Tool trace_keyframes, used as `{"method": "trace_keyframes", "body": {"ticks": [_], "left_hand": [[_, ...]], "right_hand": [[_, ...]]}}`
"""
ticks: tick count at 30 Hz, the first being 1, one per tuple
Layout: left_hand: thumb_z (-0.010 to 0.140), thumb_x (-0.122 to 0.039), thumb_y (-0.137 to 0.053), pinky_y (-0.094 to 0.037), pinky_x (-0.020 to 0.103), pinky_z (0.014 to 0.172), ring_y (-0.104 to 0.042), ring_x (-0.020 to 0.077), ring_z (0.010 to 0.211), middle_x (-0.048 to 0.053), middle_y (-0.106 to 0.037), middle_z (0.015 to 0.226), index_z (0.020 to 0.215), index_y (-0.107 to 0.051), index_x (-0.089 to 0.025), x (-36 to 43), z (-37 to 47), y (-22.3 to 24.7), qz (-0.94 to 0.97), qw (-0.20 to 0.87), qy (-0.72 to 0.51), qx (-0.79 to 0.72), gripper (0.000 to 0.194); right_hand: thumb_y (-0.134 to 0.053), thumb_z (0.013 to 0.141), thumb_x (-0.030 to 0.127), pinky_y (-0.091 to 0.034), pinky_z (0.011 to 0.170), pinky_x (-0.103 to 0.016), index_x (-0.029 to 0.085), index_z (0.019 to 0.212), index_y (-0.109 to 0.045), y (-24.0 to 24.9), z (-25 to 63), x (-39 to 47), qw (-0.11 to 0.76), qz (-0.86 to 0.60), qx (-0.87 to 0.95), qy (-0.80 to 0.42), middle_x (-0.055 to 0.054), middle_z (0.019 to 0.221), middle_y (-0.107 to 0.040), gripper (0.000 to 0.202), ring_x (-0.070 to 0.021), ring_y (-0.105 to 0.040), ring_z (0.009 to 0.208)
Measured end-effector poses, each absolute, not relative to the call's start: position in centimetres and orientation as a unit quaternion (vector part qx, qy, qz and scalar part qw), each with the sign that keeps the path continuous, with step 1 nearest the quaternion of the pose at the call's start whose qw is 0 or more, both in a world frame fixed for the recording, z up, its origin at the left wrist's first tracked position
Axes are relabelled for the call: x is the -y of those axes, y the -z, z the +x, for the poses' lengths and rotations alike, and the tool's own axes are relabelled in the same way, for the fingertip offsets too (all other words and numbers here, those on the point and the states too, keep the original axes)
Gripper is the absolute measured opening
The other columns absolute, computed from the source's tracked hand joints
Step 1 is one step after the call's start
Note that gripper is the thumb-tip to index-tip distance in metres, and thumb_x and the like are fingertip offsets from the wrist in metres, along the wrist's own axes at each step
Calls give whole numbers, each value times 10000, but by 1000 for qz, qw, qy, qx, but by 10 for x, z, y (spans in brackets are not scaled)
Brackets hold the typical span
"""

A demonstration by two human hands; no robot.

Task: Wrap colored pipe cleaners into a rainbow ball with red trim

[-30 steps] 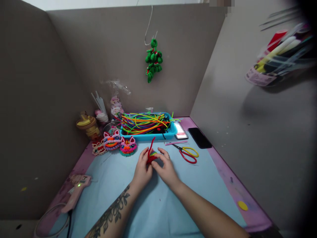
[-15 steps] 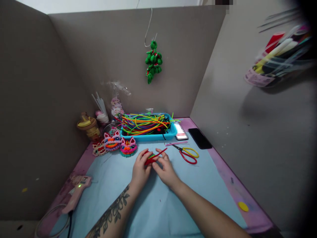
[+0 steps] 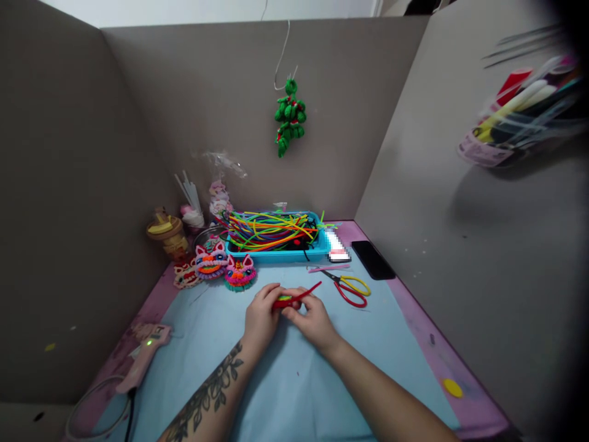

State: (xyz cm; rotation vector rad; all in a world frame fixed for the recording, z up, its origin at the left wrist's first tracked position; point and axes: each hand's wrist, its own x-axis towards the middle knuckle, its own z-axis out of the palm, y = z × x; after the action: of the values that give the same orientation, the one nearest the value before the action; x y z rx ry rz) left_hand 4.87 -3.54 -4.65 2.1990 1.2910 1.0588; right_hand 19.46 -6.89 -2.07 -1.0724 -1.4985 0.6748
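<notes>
Red strip [image 3: 304,296] pinched btwn L hand [image 3: 262,314] & R hand [image 3: 316,319], scissors [image 3: 346,287] nearby, blue tray [image 3: 276,257] beyond

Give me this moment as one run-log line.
left hand: holds red piece | right hand: holds red piece | scissors: on cloth | glue gun: green light lit

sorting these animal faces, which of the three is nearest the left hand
The rightmost face, with the teal bottom edge, is nearest the left hand; the middle face and leftmost face are farther left.
</notes>
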Motion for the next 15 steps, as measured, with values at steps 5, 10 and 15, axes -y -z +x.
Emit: {"method": "trace_keyframes", "body": {"ticks": [5,10,15], "left_hand": [[789,-75,-515,-485,356,915,-595,212,1055,74,-628,1172,1073,-646,-219,36,51,48,793,179,-363,-455,344],[765,-42,-502,-480,361,922,-597,213,1052,70,-625,1172,1042,-660,-228,35,52,46,790,184,-358,-462,369],[744,-9,-457,-475,350,933,-596,201,1051,73,-625,1150,1013,-670,-213,33,52,44,772,217,-378,-463,399]], "right_hand": [[-644,790,323,-493,697,-297,197,776,-718,19,200,66,583,-417,539,-442,-31,750,-691,146,-173,-619,718],[-734,701,369,-451,597,-255,209,718,-698,19,222,57,723,-377,347,-463,2,646,-639,165,-125,-546,604],[-778,635,333,-422,562,-235,209,692,-644,13,238,51,772,-339,235,-483,23,654,-609,190,-95,-503,573]]}}
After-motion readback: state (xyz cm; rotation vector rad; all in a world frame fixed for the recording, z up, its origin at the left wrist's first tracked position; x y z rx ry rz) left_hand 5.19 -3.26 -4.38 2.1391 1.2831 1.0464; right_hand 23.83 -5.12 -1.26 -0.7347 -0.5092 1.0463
